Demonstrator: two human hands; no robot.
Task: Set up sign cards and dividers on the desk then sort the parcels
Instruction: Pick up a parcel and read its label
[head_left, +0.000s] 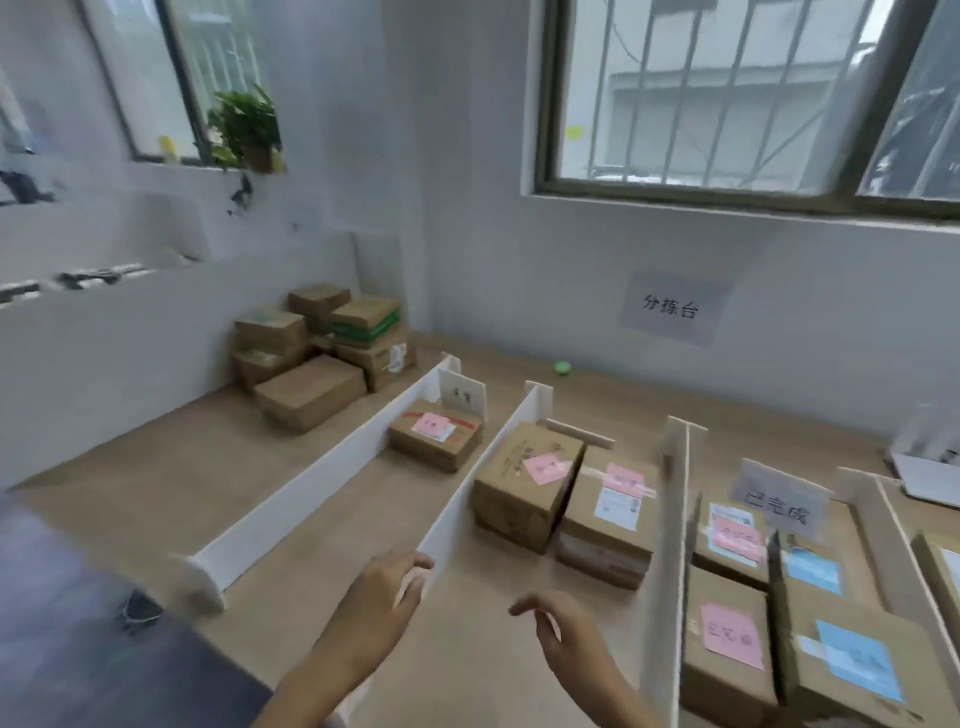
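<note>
Several white dividers split the wooden desk (171, 483) into lanes. My left hand (382, 597) hovers with loosely curled fingers at the near end of the middle divider (483, 488); whether it touches it I cannot tell. My right hand (558, 631) hangs empty over the lane to its right. One parcel with a pink label (436, 439) lies in the left lane before a small sign card (462, 397). Two pink-labelled parcels (566, 493) sit in the middle lane. More parcels (727, 639) fill the right lanes under another sign card (779, 506).
A pile of unsorted cardboard boxes (322, 348) stands at the desk's far left corner. A small green object (562, 368) lies by the wall. A paper sign (670, 309) is stuck to the wall. A dark chair or cloth (78, 649) fills the lower left.
</note>
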